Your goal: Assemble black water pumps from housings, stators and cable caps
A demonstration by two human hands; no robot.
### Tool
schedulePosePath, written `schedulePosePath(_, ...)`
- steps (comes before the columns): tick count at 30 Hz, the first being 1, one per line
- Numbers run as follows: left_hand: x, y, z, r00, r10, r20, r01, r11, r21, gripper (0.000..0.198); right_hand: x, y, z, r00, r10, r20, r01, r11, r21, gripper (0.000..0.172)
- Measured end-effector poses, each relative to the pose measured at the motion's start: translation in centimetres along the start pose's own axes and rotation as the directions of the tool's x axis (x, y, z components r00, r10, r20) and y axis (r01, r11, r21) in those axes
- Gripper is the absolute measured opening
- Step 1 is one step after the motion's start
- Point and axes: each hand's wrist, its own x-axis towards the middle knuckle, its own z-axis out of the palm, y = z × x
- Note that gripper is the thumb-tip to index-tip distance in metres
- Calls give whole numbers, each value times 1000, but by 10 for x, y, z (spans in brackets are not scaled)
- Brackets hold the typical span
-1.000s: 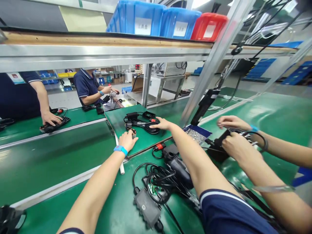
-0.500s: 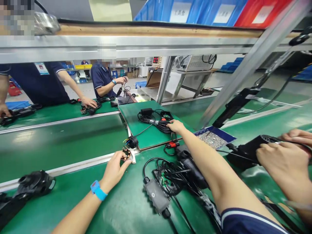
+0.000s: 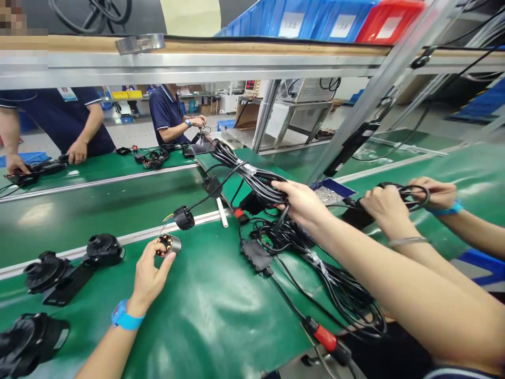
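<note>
By the tabletop's (image 3: 209, 310) far edge, a copper-wound ring (image 3: 175, 246) is pinched in the left hand (image 3: 150, 275); a cable bundle (image 3: 254, 178) is clasped, lifted, in the right hand (image 3: 303, 204). Both are best moved together, so that the thin wires (image 3: 169, 217) by the black cap (image 3: 184, 217) are not strained. Room is offered between the housings (image 3: 101, 249) near that edge and the tangled cables (image 3: 342, 287).

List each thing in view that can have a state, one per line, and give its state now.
Left hand: closed on the copper-wound part
Copper-wound part: held, windings exposed
Right hand: closed on the cable bundle
Cable bundle: coiled, bound, held up
Black cap: attached to a cable, thin wires protruding
Blue wristband: fastened around left wrist
Red bin: upright on shelf
</note>
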Motion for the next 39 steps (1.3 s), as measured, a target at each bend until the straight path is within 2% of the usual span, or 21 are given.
schedulePosePath(5, -28, -19, -37, 998, -54, -33, 53, 998, -39, 27, -125, 20, 10, 988, 131, 78, -140, 982, 127, 40)
schedulePosePath(8, -43, -25, -59, 997, -78, -4, 78, 996, -46, 30, -169, 45, 7, 988, 149, 40, -152, 986, 75, 44)
schedulePosePath(11, -58, -25, -78, 994, -88, 61, 91, 994, -53, 33, -185, 79, -7, 998, 6, -64, -15, 990, -138, 41)
schedulePosePath(14, -73, -24, -93, 983, -101, 152, 112, 992, -62, 30, -180, 116, -26, 979, -189, -74, 137, 884, -447, 39)
schedulePosePath(16, -83, -21, -102, 967, -109, 230, 135, 986, -99, 31, -174, 133, -38, 959, -280, 34, 243, 758, -606, 38)
schedulePosePath(17, -88, -20, -107, 955, -113, 273, 150, 981, -119, 39, -172, 137, -42, 944, -313, 104, 300, 687, -662, 39)
schedulePosePath(19, -97, -17, -116, 923, -132, 361, 189, 974, -126, 58, -172, 134, -44, 898, -380, 220, 411, 552, -725, 44)
schedulePosePath(21, -106, -15, -126, 875, -167, 455, 221, 973, -68, 70, -182, 119, -35, 849, -471, 239, 472, 473, -745, 50)
schedulePosePath(24, -119, -14, -140, 796, -223, 563, 233, 971, 55, 69, -211, 89, 2, 732, -635, 248, 600, 426, -677, 55)
schedulePosePath(26, -127, -15, -149, 765, -246, 595, 235, 967, 97, 68, -234, 76, 40, 588, -695, 415, 789, 378, -485, 59)
schedulePosePath(27, -131, -15, -155, 772, -253, 583, 236, 966, 106, 68, -245, 72, 61, 510, -694, 509, 858, 368, -358, 60)
schedulePosePath(28, -134, -15, -161, 801, -258, 540, 237, 965, 109, 67, -253, 71, 82, 433, -679, 592, 900, 366, -238, 58)
schedulePosePath(29, -137, -14, -167, 855, -258, 450, 234, 966, 108, 66, -260, 71, 104, 375, -654, 657, 915, 375, -150, 54)
schedulePosePath(31, -139, -13, -183, 965, -225, 135, 205, 967, 150, 61, -267, 73, 144, 321, -590, 741, 914, 398, -79, 47)
schedulePosePath(32, -139, -12, -191, 982, -186, -40, 190, 957, 218, 56, -268, 73, 162, 309, -545, 780, 912, 402, -80, 45)
schedulePosePath(33, -138, -12, -199, 974, -134, -181, 186, 933, 310, 53, -268, 73, 179, 301, -493, 816, 911, 401, -93, 45)
schedulePosePath(34, -135, -13, -206, 961, -87, -264, 194, 889, 414, 52, -267, 71, 193, 288, -437, 852, 914, 391, -108, 47)
schedulePosePath(35, -133, -14, -212, 958, -57, -282, 203, 830, 520, 55, -267, 68, 206, 264, -383, 885, 920, 374, -113, 49)
schedulePosePath(36, -130, -17, -217, 968, -59, -245, 202, 764, 612, 60, -266, 65, 218, 234, -336, 912, 929, 353, -109, 49)
schedulePosePath(38, -123, -24, -221, 986, -137, -94, 161, 656, 737, 71, -267, 58, 236, 174, -248, 953, 947, 308, -92, 44)
schedulePosePath(39, -121, -28, -221, 981, -193, -18, 134, 611, 780, 73, -268, 55, 242, 151, -197, 969, 953, 290, -90, 37)
